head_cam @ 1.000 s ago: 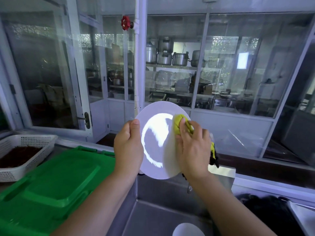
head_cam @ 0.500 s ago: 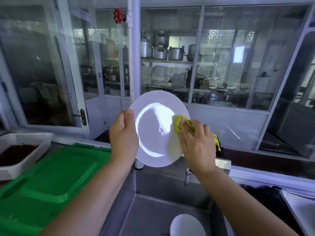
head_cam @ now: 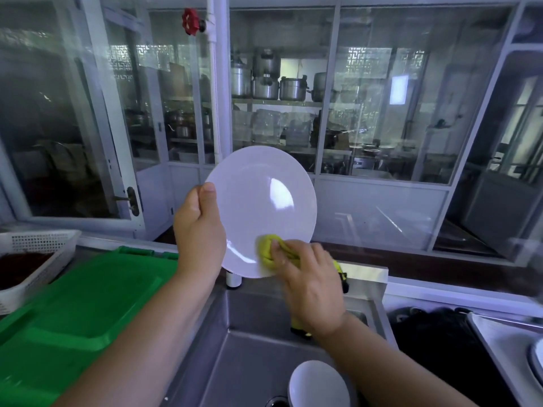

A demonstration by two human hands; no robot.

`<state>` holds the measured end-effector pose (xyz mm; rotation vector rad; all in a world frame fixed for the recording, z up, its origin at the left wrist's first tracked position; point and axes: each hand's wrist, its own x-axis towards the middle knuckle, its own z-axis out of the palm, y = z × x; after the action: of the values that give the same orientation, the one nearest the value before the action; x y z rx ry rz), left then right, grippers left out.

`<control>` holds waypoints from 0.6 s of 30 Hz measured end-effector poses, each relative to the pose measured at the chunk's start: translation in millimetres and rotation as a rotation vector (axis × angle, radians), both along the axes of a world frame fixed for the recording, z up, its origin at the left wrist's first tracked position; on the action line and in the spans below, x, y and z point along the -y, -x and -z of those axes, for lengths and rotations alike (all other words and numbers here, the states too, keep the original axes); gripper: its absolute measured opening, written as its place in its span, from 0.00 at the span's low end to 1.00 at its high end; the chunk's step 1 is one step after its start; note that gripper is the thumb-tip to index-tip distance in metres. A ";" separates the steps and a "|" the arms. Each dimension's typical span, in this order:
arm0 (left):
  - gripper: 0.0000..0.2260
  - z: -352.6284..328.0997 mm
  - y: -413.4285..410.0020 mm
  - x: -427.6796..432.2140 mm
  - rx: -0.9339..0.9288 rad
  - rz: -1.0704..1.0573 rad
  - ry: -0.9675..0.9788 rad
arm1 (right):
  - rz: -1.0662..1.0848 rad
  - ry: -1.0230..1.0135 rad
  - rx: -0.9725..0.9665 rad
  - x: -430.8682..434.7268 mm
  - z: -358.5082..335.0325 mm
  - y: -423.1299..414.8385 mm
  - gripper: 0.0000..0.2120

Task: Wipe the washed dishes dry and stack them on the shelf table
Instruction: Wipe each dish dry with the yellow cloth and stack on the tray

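up close, the left hand (head_cam: 199,230) grips the left rim of a white plate (head_cam: 264,207), its thumb lying on the face turned toward the camera and its fingers hidden behind. the plate is held nearly upright in the air above the steel sink (head_cam: 252,342). the right hand (head_cam: 308,286) is bunched over a yellow-green cloth (head_cam: 267,249), fingers curled on it and pressing it against the lower part of the plate's face, close to the bottom rim; this hand is a little blurred. more of the cloth hangs out below the palm, with a dark edge showing. beneath the forearms, a white dish (head_cam: 317,386) sits in the sink beside the drain, at the near edge of the view. left of the sink lies a green plastic tray (head_cam: 73,312), and further left a white perforated basket (head_cam: 38,245) with dark contents. right of the sink is a dark heap (head_cam: 435,342) that cannot be made out. far beyond the plate a white pipe (head_cam: 216,83) rises, with a red valve wheel (head_cam: 190,21) near its top, and behind glass panels (head_cam: 382,127) a shelf carries steel pots (head_cam: 266,80).
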<state>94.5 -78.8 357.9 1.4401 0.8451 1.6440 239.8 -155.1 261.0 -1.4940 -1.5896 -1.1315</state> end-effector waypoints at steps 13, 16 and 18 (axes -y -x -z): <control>0.16 17.3 -7.6 27.7 -0.150 0.074 -0.075 | 0.004 -0.203 -0.025 -37.6 -80.4 14.5 0.19; 0.15 20.7 -8.4 29.4 -0.154 0.093 -0.107 | -0.018 -0.222 -0.050 -39.5 -89.8 30.7 0.21; 0.16 19.9 -3.9 30.0 -0.149 0.067 -0.130 | 0.018 -0.217 -0.154 -37.8 -95.2 27.4 0.21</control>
<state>98.4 -108.7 337.9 1.6802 0.7742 1.5814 212.3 -117.3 356.1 -1.4177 -1.3085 -1.1315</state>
